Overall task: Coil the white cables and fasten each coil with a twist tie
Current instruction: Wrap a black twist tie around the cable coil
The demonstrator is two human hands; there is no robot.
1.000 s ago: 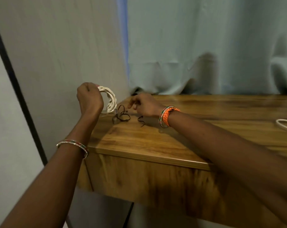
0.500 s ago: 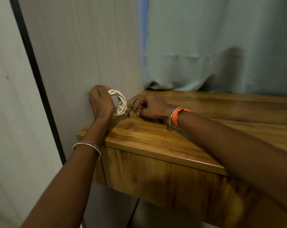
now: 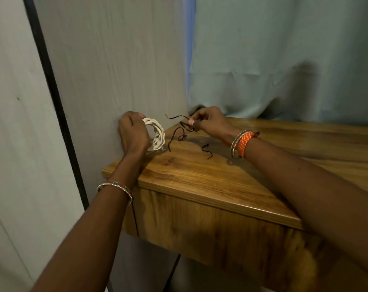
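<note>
The left hand (image 3: 133, 131) is closed around the white coil (image 3: 156, 133), held upright at the table (image 3: 200, 175) corner. The right hand (image 3: 208, 123) pinches a dark twist tie (image 3: 179, 131) (another tie (image 3: 207, 150) lies nearby). It looks like tying time: next, wrap the tie around the coil. No writing shows.

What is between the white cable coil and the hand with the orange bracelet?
Dark twist ties dangling from the right hand, beside the coil, seen from the head camera.
</note>
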